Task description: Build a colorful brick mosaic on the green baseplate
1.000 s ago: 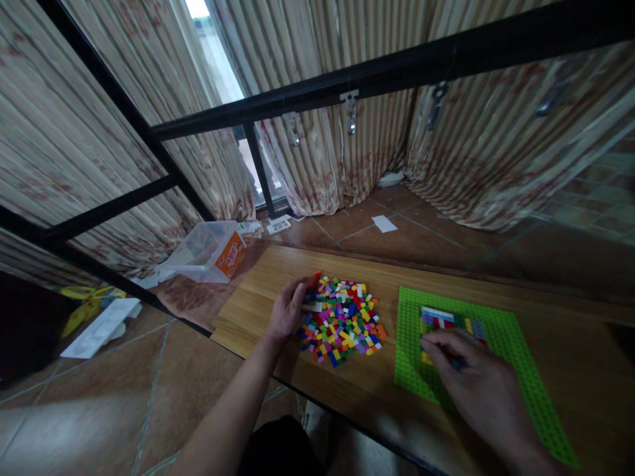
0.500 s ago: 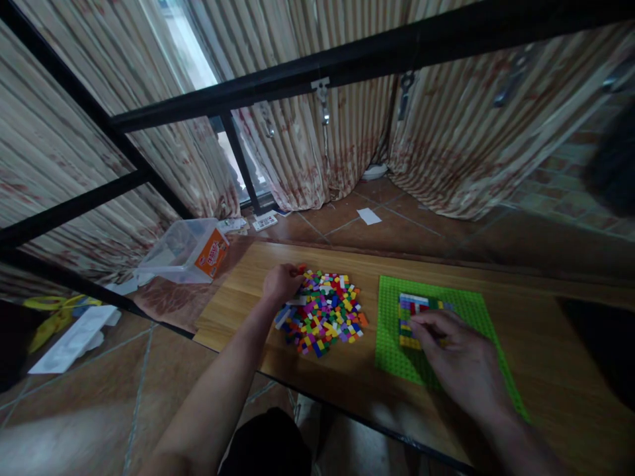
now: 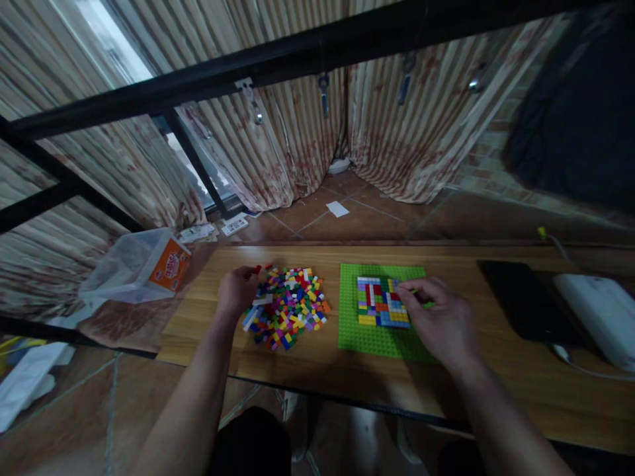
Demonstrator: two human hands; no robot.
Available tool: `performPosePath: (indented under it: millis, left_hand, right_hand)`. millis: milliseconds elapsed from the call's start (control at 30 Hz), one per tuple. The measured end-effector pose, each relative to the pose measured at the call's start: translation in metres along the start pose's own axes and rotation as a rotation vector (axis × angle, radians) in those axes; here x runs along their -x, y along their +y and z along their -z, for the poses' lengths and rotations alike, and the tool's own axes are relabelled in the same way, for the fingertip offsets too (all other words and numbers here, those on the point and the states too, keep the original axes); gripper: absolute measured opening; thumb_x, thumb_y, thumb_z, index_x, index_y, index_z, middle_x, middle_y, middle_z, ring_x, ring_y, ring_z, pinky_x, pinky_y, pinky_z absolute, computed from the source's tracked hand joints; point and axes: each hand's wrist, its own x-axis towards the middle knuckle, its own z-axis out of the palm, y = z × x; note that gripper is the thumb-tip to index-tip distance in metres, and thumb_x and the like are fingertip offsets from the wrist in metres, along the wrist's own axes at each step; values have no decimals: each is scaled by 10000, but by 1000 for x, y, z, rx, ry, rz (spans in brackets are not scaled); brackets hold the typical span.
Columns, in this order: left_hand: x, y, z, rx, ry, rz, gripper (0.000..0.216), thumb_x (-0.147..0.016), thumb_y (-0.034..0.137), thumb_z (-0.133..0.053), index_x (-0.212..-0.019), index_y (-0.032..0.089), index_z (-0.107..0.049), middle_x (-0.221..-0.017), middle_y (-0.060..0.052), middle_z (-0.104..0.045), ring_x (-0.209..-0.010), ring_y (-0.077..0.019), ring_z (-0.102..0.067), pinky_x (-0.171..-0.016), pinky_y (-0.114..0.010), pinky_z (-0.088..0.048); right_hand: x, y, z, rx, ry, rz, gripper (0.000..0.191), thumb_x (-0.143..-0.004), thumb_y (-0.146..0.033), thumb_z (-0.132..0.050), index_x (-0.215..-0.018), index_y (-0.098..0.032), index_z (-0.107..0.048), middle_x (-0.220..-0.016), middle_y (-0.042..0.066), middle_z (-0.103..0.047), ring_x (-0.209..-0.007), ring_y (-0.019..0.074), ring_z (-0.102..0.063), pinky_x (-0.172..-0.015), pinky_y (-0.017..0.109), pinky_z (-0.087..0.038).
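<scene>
A heap of small coloured bricks (image 3: 289, 307) lies on the wooden table (image 3: 476, 370). My left hand (image 3: 237, 289) rests at the heap's left edge, fingers curled around a small red brick (image 3: 256, 269). To the right lies a green baseplate (image 3: 364, 334) with a square patch of coloured bricks (image 3: 380, 301) pressed onto it. My right hand (image 3: 436, 320) sits over the baseplate's right part, thumb and forefinger pinched at the patch's right edge on something too small to name.
A clear plastic box with an orange label (image 3: 141, 266) lies tipped at the table's left. A black flat object (image 3: 526, 301) and a white device (image 3: 595, 317) with a cable sit at the right. Black frame bars (image 3: 307, 56) cross overhead; curtains hang behind.
The view has swung right and pulled back, showing the table's right end. My right hand has shifted from the patch's near side to its right edge, uncovering the patch. My left hand stays at the heap.
</scene>
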Motion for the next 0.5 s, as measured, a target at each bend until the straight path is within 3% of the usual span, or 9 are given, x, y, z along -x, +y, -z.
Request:
performPosePath:
  millis: [100, 267, 367, 500]
  left_hand:
    - [20, 17, 3, 254, -20, -109, 342, -839, 307, -552, -1065, 135, -742, -880, -77, -767, -759, -201, -679, -636, -242, -459]
    - [86, 72, -18, 550, -324, -401, 243, -868, 281, -574, -1005, 159, -734, -876, -48, -751, -731, -160, -659, -666, -238, -491]
    - [121, 98, -44, 526, -426, -557, 175, -884, 226, -579, -960, 195, -733, -908, -36, -741, -780, -152, -664, -709, -239, -499]
    - [136, 104, -69, 440, -390, -624, 163, -886, 148, -566, -957, 196, -706, -927, -39, -722, -830, -157, -667, -756, -251, -506]
  right_hand:
    - [0, 1, 1, -3, -3, 1, 170, -864, -350, -602, -796, -227, -698, -790, 7, -675, -644, 150, -587, -628, 275, -455]
    - [1, 1, -2, -22, -9, 20, 166, -873, -336, -593, -804, -223, -693, -812, 10, -678, -670, 151, -596, -655, 279, -461]
    - [2, -1, -3, -5, -26, 27, 176, -879, -340, -580, -810, -222, -691, -816, 15, -676, -688, 157, -603, -666, 285, -464]
    - [2, -1, 0, 39, -31, 9, 195, -878, -356, -574, -799, -223, -693, -789, 20, -673, -668, 160, -600, -651, 287, -467]
